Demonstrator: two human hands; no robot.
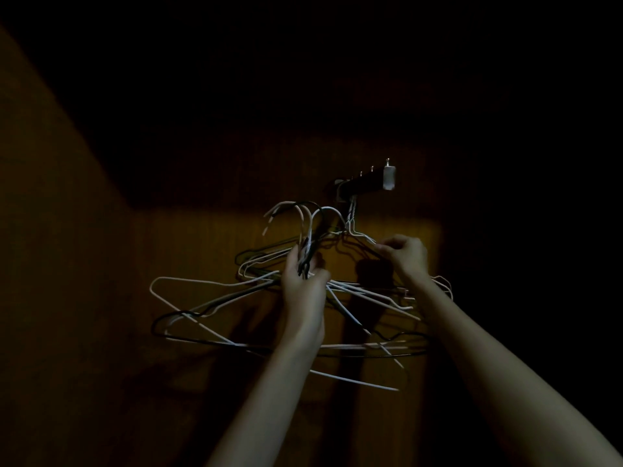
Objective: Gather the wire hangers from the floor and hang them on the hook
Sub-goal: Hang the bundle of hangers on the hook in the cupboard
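Two hands (pixel 303 281), one hook rack (pixel 367 185), many tangled hangers (pixel 188 284).

Single head-worn wide-angle view, facing forward and slightly upward at a dim wooden wall (pixel 387 237) close ahead. Both forearms enter from the lower edge, reaching to a hook rail (pixel 367 182) just above frame centre. The periphery is dark and curved by lens distortion.

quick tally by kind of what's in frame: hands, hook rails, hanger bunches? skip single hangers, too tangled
Hands: 2, the left hand gripping the necks of a hanger bunch, the right hand pinching a wire of the hangers on the rail
Hook rail: 1
Hanger bunches: 2
Total: 5
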